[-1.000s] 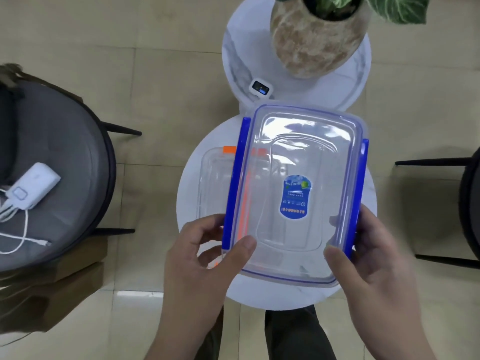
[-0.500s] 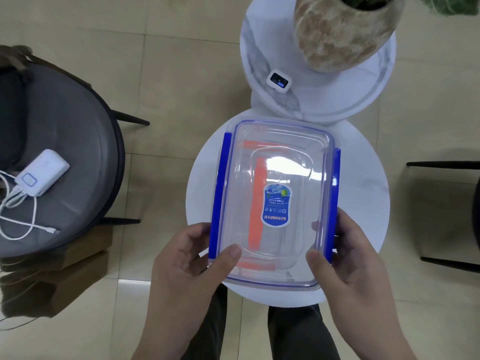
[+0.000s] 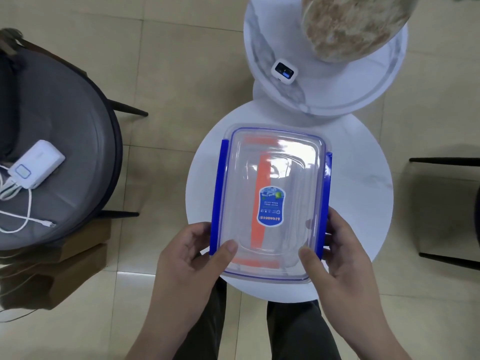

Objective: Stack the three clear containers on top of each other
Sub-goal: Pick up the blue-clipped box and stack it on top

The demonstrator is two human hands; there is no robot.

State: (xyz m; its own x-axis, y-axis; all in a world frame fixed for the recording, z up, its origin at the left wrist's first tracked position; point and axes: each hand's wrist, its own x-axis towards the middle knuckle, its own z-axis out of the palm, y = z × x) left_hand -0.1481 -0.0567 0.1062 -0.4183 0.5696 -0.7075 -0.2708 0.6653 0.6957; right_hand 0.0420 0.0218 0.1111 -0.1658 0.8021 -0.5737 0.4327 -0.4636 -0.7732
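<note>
A clear rectangular container with blue side clips (image 3: 285, 178) and a blue label is held over the round white table (image 3: 363, 183). My left hand (image 3: 192, 258) grips its near left corner, thumb on the lid. My right hand (image 3: 337, 255) grips its near right corner the same way. Through its clear walls I see a container with orange clips (image 3: 259, 203) directly underneath. Whether the two touch I cannot tell. A third clear container is not separately visible.
A second round marble table (image 3: 337, 94) behind holds a stone planter (image 3: 355, 24) and a small white device (image 3: 284, 71). A grey round chair (image 3: 65, 131) at left carries a white power bank (image 3: 36, 168) with cables. Dark chair legs (image 3: 441, 162) stand at right.
The blue-clipped container has moved left and down from beside the orange-clipped one to directly over it. Both hands have kept their grip throughout.
</note>
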